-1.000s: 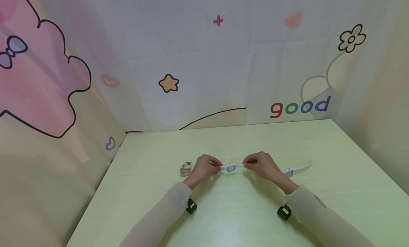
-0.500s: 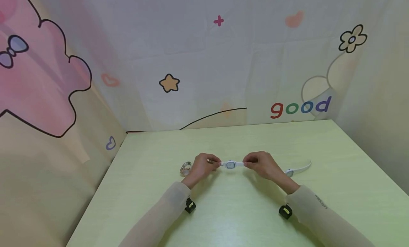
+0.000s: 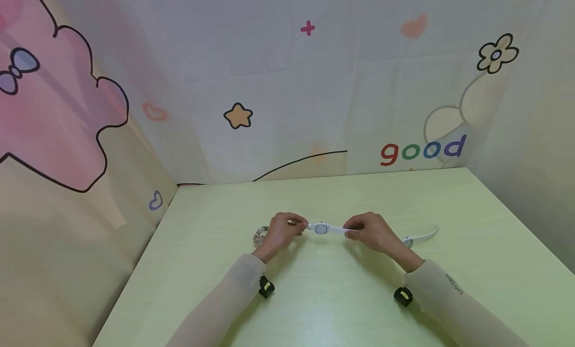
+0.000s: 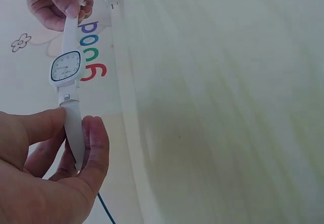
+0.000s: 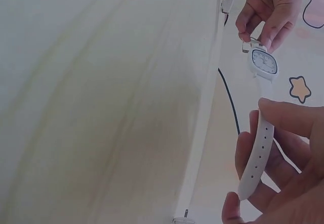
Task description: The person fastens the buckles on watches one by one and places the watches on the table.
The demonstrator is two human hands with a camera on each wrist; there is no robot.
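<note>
Above the table (image 3: 332, 302), left hand (image 3: 283, 233) pinches the buckle end (image 5: 246, 47) of a white watch (image 3: 321, 228), right hand (image 3: 371, 231) pinches its holed strap (image 5: 261, 145); arms (image 3: 215, 304) reach forward, angled inward, watch held out between the hands.

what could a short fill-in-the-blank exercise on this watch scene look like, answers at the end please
1. The held watch, spanning from the left grip to the right grip, has a strap coloured ____.
2. In the right wrist view, the strap's near part has a row of small dark ____.
3. The multicoloured word on the backdrop reads "____".
4. The metallic-looking watch lies on the table nearer the ____ grip.

Missing words: white; holes; good; left.
</note>
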